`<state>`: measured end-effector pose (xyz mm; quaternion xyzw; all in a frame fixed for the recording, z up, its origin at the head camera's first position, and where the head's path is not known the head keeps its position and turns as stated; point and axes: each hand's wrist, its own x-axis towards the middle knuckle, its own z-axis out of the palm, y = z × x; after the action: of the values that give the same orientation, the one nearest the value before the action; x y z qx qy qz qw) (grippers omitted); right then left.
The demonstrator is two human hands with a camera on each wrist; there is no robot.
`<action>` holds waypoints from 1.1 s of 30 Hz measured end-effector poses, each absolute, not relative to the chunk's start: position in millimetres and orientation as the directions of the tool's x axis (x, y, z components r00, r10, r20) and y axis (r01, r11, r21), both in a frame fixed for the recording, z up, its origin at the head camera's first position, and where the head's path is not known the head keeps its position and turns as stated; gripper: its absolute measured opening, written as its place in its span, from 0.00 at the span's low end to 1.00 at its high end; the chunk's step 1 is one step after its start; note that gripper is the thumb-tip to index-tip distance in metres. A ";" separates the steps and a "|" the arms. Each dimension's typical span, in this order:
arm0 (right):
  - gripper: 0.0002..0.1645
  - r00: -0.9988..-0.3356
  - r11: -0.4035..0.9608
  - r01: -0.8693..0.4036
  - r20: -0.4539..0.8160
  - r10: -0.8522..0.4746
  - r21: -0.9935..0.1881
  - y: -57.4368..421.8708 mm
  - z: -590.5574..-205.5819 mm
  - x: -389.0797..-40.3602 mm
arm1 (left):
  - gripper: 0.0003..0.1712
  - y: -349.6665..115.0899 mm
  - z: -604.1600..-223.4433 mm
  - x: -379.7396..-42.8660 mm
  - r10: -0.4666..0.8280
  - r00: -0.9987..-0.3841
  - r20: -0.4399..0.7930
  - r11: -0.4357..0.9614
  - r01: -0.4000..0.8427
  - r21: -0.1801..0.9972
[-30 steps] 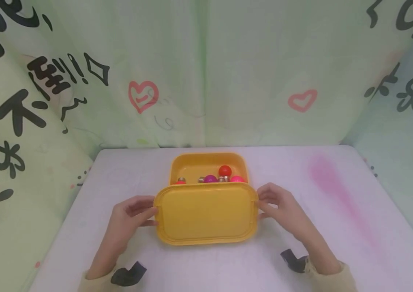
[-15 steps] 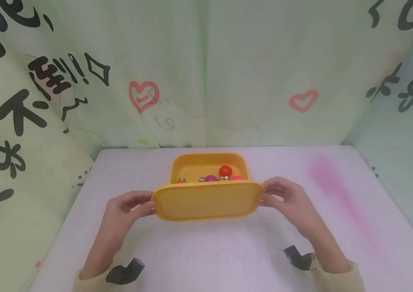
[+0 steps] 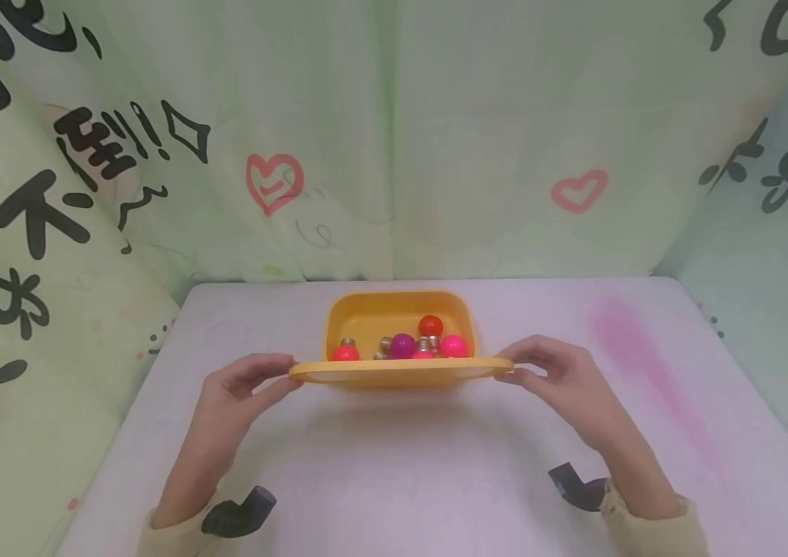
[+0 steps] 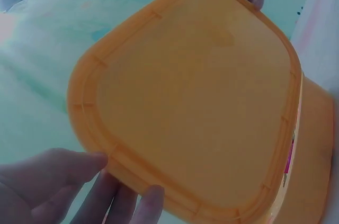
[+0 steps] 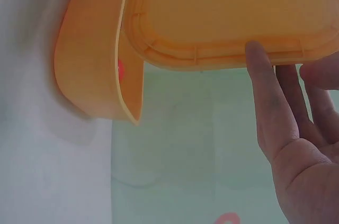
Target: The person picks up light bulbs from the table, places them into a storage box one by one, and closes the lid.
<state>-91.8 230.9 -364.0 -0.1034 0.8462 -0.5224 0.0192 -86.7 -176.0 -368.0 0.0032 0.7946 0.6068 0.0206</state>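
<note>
Both hands hold a yellow plastic lid (image 3: 400, 373) by its short ends, seen almost edge-on in the head view. My left hand (image 3: 237, 402) pinches its left end between thumb and fingers; my right hand (image 3: 567, 383) pinches the right end. Just behind the lid stands a yellow box (image 3: 394, 309) with its top uncovered. Inside lie several small bulbs with metal screw bases, among them a red bulb (image 3: 430, 326), a purple bulb (image 3: 404, 345) and a pink bulb (image 3: 454, 346). The lid hides the box's front. Its ribbed underside (image 4: 196, 97) fills the left wrist view.
A white table (image 3: 407, 480) with a pink smear (image 3: 637, 363) on the right lies under everything. Behind it hangs a pale green curtain (image 3: 463, 155) with hearts and black lettering. Black wrist straps (image 3: 239, 514) show at both cuffs.
The lid has tipped from showing its broad face to nearly edge-on, its lower edge swinging up. More of the bulbs shows behind it. Both hands keep their hold and have risen slightly.
</note>
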 end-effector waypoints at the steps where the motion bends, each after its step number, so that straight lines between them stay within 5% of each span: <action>1: 0.10 -0.977 0.423 -0.154 0.073 -0.202 -0.893 231.2 -364.1 -92.0 | 0.22 -175.9 -368.1 -87.2 0.031 -0.999 -0.034 0.246 -0.025 0.969; 9: 0.11 -0.975 0.406 -0.160 0.080 -0.207 -0.900 233.0 -367.4 -94.6 | 0.21 -175.8 -373.9 -91.1 0.046 -0.999 0.004 0.115 0.009 0.993; 27: 0.16 -0.967 0.309 -0.179 0.109 -0.231 -0.934 229.0 -372.3 -97.0 | 0.25 -168.1 -383.0 -94.4 -0.002 -1.000 -0.018 0.066 -0.018 0.998; 33: 0.27 -0.973 0.303 -0.188 0.134 -0.188 -0.934 226.8 -373.3 -96.3 | 0.32 -166.7 -386.3 -95.5 0.019 -0.997 -0.072 0.045 -0.071 0.996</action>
<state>-96.3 226.8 -373.3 -0.1164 0.8073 -0.5786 0.0002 -95.5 -166.7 -386.3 -0.0182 0.7221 0.6908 0.0325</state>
